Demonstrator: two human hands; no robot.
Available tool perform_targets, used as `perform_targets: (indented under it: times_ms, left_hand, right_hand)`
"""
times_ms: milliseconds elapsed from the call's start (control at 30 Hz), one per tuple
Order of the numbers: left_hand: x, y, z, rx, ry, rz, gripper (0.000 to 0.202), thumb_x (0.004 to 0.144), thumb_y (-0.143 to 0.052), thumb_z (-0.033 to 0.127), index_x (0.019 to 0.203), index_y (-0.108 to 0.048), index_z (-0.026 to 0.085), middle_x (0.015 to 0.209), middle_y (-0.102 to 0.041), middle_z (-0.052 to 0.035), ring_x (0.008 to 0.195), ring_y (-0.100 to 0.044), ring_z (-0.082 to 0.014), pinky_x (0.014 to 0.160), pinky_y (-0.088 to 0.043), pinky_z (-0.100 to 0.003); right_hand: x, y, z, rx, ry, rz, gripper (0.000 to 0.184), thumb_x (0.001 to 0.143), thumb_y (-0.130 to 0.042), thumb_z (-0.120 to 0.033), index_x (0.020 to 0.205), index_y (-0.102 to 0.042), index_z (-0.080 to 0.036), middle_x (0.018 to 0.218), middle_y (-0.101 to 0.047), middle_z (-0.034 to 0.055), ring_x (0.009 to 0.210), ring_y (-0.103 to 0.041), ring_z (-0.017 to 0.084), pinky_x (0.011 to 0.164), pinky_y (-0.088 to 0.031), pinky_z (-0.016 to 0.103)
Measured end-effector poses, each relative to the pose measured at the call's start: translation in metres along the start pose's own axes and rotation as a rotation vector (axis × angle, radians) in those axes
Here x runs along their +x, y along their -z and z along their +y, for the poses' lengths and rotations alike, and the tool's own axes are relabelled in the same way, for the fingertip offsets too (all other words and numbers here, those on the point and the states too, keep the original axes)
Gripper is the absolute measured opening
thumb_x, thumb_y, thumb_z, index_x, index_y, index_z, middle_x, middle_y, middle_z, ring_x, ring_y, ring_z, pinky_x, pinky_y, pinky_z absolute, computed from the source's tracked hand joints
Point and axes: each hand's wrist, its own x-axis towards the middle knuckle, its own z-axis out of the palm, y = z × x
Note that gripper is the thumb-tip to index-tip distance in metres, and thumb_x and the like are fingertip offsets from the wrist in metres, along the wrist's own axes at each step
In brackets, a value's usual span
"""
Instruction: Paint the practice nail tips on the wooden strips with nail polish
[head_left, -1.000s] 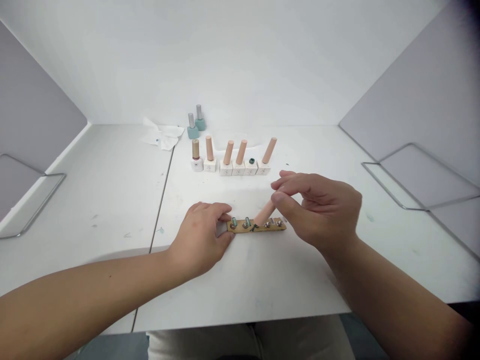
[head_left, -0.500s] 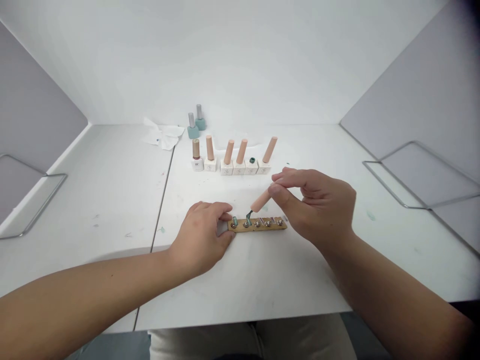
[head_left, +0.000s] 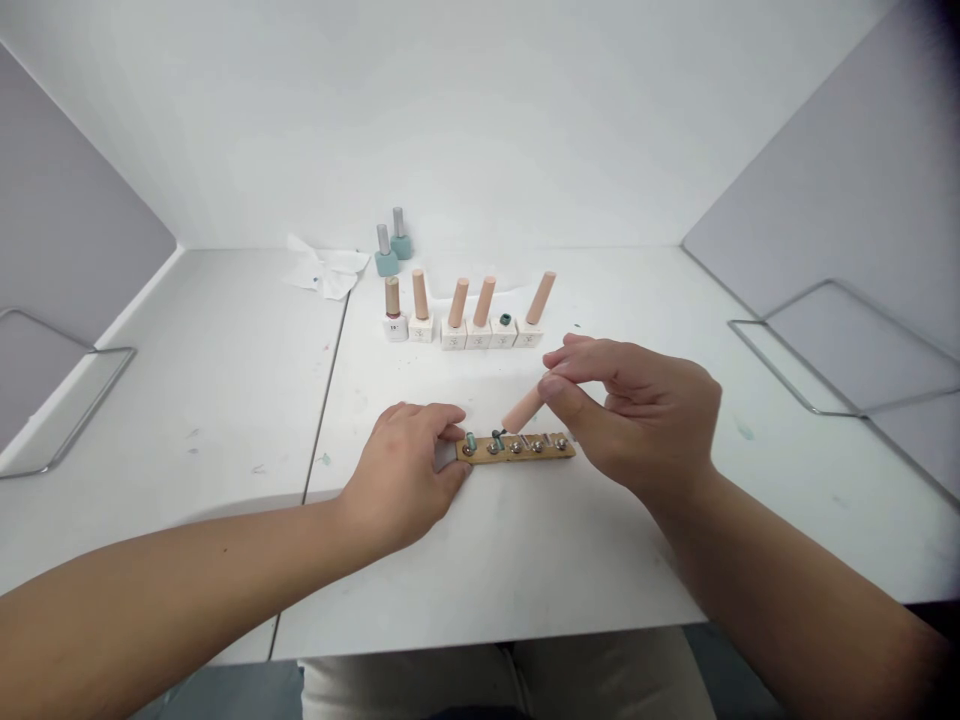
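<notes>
My left hand (head_left: pixel 409 470) grips the left end of a wooden nail tip stand (head_left: pixel 516 456) between thumb and fingers, steadying it on the table. Several shiny metal knobs line the stand, with small nail tips by them; the two at the left look green. My right hand (head_left: pixel 634 405) pinches the peach handle of a nail polish brush (head_left: pixel 523 410). Its dark bristles meet the second nail tip (head_left: pixel 497 441) from the left. Behind the stand, one white bottle (head_left: pixel 503 333) in the row is uncapped, with dark green around its neck.
Several white polish bottles (head_left: pixel 454 337) with peach caps stand in a row. Two teal bottles (head_left: pixel 386 262) and a crumpled tissue (head_left: pixel 327 272) lie farther back. Metal wire supports (head_left: pixel 814 412) project at both sides, beside grey panels.
The brush has shifted slightly, its handle lying lower and its bristles now near the far end of the second nail tip. My left hand and the stand hold still.
</notes>
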Motion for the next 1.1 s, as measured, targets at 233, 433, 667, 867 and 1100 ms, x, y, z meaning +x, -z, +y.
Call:
perform_targets:
  times_ms: [233, 433, 667, 867, 1100]
  left_hand:
    - [0.0008, -0.0002, 0.0009, 0.005, 0.009, -0.011, 0.036, 0.075, -0.063, 0.019, 0.110, -0.055, 0.022, 0.098, -0.069, -0.0020, 0.098, -0.060, -0.0243, 0.086, -0.050, -0.044]
    - [0.0004, 0.0007, 0.0010, 0.002, 0.017, -0.012, 0.036, 0.075, -0.063, 0.019, 0.111, -0.055, 0.022, 0.098, -0.069, -0.0026, 0.099, -0.060, -0.0246, 0.085, -0.051, -0.044]
    - [0.0009, -0.0002, 0.0015, 0.001, 0.006, -0.009, 0.036, 0.075, -0.063, 0.019, 0.110, -0.055, 0.021, 0.098, -0.069, -0.0019, 0.097, -0.061, -0.0234, 0.087, -0.050, -0.044]
    - [0.0005, -0.0002, 0.0008, 0.006, -0.003, -0.003, 0.035, 0.075, -0.062, 0.018, 0.109, -0.055, 0.022, 0.098, -0.069, -0.0021, 0.097, -0.061, -0.0239, 0.086, -0.050, -0.044]
    - [0.0006, 0.0000, 0.0010, 0.006, 0.001, -0.001, 0.035, 0.074, -0.063, 0.018, 0.108, -0.056, 0.022, 0.097, -0.070, -0.0023, 0.096, -0.061, -0.0242, 0.085, -0.051, -0.044]
  right_hand:
    - [0.0002, 0.0015, -0.0022, 0.014, -0.005, -0.004, 0.021, 0.069, -0.066, -0.006, 0.068, -0.062, -0.027, 0.061, -0.064, -0.0067, 0.067, -0.065, 0.016, 0.084, -0.057, 0.043]
    - [0.0013, 0.0020, -0.0037, 0.061, -0.004, -0.017, 0.022, 0.068, -0.065, -0.005, 0.064, -0.061, -0.026, 0.058, -0.063, -0.0072, 0.066, -0.064, 0.015, 0.085, -0.056, 0.043]
    - [0.0014, 0.0008, -0.0015, 0.007, -0.016, 0.002, 0.021, 0.068, -0.067, -0.005, 0.067, -0.061, -0.026, 0.059, -0.064, -0.0069, 0.065, -0.065, 0.014, 0.082, -0.057, 0.040]
    - [0.0008, -0.0017, 0.0004, -0.046, -0.025, 0.019, 0.021, 0.071, -0.068, -0.008, 0.075, -0.063, -0.027, 0.060, -0.066, -0.0071, 0.065, -0.065, 0.014, 0.078, -0.058, 0.040]
    - [0.0000, -0.0036, -0.0009, -0.010, -0.044, 0.067, 0.016, 0.076, -0.066, -0.012, 0.079, -0.064, -0.028, 0.063, -0.069, -0.0062, 0.067, -0.066, 0.015, 0.090, -0.055, 0.045]
